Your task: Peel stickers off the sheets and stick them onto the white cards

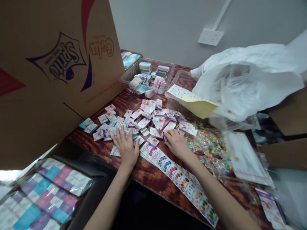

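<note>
My left hand (126, 147) lies with its fingers spread over the left part of a heap of small printed cardboard boxes (158, 121), coloured blue, purple and pink. The fingers of my right hand (177, 144) are curled at the heap's front edge, around the purple edge of a small box (165, 138) that they mostly hide. Some boxes have raised flaps. Long printed strips with rows of coloured oval nail designs (171, 172) lie between my forearms. Right of my right hand spreads a pile of tiny clear packets with multicoloured bits (208, 147).
A large brown carton (55, 95) stands at the left. Wrapped packs of boxes (52, 195) sit below it. Behind the heap are a clear plastic tray (171, 72) of stacked boxes and another tray with a yellow sheet (200, 108). White plastic bags (251, 83) bulge at right.
</note>
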The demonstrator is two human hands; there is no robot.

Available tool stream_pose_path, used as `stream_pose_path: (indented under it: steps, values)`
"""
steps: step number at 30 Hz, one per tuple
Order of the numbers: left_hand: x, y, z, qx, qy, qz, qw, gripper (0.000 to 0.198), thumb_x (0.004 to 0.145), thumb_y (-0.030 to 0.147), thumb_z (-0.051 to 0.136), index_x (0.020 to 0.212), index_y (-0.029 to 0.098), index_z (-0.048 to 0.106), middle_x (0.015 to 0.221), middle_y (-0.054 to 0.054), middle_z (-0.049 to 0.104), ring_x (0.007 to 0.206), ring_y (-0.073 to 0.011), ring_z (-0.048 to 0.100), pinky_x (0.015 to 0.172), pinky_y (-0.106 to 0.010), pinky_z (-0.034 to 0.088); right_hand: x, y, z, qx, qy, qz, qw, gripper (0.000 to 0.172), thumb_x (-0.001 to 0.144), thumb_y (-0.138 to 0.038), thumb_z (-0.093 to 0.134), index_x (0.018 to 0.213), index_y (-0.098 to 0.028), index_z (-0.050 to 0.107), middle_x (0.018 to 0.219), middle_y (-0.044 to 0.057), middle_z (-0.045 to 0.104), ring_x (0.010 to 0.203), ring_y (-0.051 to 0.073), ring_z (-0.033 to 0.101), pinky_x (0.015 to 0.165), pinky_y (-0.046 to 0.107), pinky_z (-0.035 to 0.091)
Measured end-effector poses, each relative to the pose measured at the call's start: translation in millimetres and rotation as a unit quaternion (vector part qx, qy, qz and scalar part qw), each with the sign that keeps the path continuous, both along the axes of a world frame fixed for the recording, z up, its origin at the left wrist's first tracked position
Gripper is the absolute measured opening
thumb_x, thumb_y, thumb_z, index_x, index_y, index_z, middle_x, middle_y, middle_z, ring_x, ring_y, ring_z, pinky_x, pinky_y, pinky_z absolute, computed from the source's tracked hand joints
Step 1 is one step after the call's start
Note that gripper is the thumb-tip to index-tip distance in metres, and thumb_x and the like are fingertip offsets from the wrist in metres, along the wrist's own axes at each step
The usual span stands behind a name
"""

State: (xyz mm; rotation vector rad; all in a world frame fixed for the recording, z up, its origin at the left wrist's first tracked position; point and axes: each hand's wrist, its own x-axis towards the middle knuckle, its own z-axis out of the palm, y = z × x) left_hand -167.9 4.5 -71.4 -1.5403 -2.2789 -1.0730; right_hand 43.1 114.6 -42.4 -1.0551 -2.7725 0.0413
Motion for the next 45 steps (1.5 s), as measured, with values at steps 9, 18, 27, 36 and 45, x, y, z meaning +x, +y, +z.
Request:
stream_pose_path:
  steps: [9, 18, 27, 36, 45]
  values:
    - [66.3, -9.8, 21.8, -0.015, -0.182, -0.273, 0.945, 0.018, 0.094, 0.017, 0.048, 0.104, 0.019, 0.063, 0.1, -0.008, 0.067, 0.097, -0.0206, 0.062, 0.087, -0.034, 0.048, 38.2, -35.4, 10.9, -0.25, 0.423, -0.093, 0.866, 0.032, 0.086, -0.032, 0.063, 0.116, -0.023, 0.056, 0.112, 0.008, 0.062, 0.104, 0.023, 0.06, 0.092, 0.039, 0.048]
    - [71.1, -23.6, 15.2, -0.114, -0.153, -0.342, 0.92, 0.015, 0.095, 0.019, 0.048, 0.094, 0.018, 0.062, 0.091, -0.007, 0.066, 0.09, -0.0205, 0.061, 0.08, -0.033, 0.048, 73.5, -81.6, -24.5, -0.237, 0.494, -0.321, 0.773, 0.038, 0.083, -0.031, 0.06, 0.119, -0.022, 0.052, 0.121, 0.011, 0.058, 0.099, 0.022, 0.06, 0.086, 0.039, 0.049]
    - [78.5, -15.4, 0.7, -0.228, 0.039, -0.495, 0.838, 0.063, 0.081, 0.034, 0.071, 0.138, 0.023, 0.046, 0.142, -0.01, 0.048, 0.135, -0.0313, 0.036, 0.117, -0.058, 0.019, 81.6, -132.7, -19.6, -0.154, 0.1, -0.231, 0.955, 0.034, 0.078, -0.03, 0.073, 0.108, -0.018, 0.061, 0.109, 0.011, 0.057, 0.102, 0.03, 0.048, 0.087, 0.043, 0.042]
    - [86.8, -12.4, -10.8, -0.178, 0.025, -0.45, 0.875, 0.053, 0.084, 0.036, 0.067, 0.131, 0.017, 0.051, 0.127, -0.013, 0.056, 0.122, -0.029, 0.047, 0.116, -0.054, 0.024, 81.4, -83.3, -15.6, -0.228, 0.148, -0.224, 0.936, 0.013, 0.079, -0.019, 0.067, 0.075, -0.02, 0.055, 0.084, 0.003, 0.058, 0.087, 0.021, 0.052, 0.077, 0.032, 0.039]
    - [85.0, -16.7, -17.4, -0.147, 0.011, -0.459, 0.876, 0.056, 0.086, 0.037, 0.064, 0.136, 0.018, 0.047, 0.13, -0.013, 0.055, 0.126, -0.0292, 0.045, 0.115, -0.056, 0.026, 67.1, -77.8, -15.0, -0.318, 0.119, -0.257, 0.905, 0.012, 0.072, -0.019, 0.072, 0.073, -0.018, 0.06, 0.076, 0.002, 0.062, 0.075, 0.019, 0.055, 0.066, 0.027, 0.035]
